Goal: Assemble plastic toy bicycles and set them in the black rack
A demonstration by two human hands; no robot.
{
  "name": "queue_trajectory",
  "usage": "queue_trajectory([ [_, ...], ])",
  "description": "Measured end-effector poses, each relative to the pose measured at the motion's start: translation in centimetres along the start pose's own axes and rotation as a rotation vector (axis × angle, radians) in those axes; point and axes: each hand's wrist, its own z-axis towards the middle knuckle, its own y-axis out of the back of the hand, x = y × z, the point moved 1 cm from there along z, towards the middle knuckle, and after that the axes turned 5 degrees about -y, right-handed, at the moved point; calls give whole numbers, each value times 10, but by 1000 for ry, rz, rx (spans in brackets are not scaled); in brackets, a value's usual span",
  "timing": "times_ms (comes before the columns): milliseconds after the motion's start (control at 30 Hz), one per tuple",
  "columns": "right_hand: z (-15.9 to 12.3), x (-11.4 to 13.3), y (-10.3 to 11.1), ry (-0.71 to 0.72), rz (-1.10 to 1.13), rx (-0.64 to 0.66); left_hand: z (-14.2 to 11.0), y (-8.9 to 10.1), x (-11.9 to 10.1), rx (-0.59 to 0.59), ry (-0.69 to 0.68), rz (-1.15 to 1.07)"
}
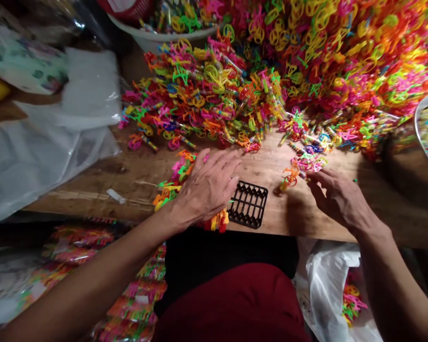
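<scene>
The black grid tray (248, 204) lies flat on the wooden bench (135, 175), close to its near edge, right in front of us and between our two hands. It is a small rectangular frame of open cells, and those we can see look unfilled. Our left hand (209, 187) rests palm down just to the left of it, fingers spread and laid flat, the fingertips touching or almost touching the tray's left rim; it grips nothing that we can see. Under and around that hand sits a small cluster of bright plastic toy pieces (171, 187) in orange, yellow, green and pink, and a few more poke out beneath the wrist at the bench edge.

Our right hand (337, 197) lies to the right of the tray, clear of it, fingers loosely curled and pointing left toward a little heap of orange and pink pieces (299, 168). The fingertips are at the heap's edge; we cannot tell whether they pinch anything.

Beyond both hands a big pile of neon pieces (306, 61) covers the back of the bench and climbs toward the upper right. A white basin (157, 35) stands behind the pile at the top, also holding pieces. Clear plastic bags (46, 142) lie on the left side of the bench. A metal bowl rim (423, 123) shows at the right edge. Below the bench, on the left, are packed bags of the same pieces (78, 242), and a white bag (328, 280) sits on the right.
</scene>
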Motion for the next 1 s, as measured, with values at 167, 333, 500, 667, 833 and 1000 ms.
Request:
queue_trajectory([
  [167,-62,22,-20,-234,36,44,0,4,-4,3,57,52],
  [333,-72,19,-38,-273,-2,-12,9,19,1,29,10,52],
  [500,-68,29,-29,-128,136,-151,19,15,17,226,-65,-29],
  [667,-43,100,-39,-18,285,-328,17,10,18,203,-72,0],
  [833,4,151,-67,-105,528,-331,13,12,16,201,-62,-21],
  [1000,23,155,-84,-195,585,-290,13,10,17,160,-66,-70],
])
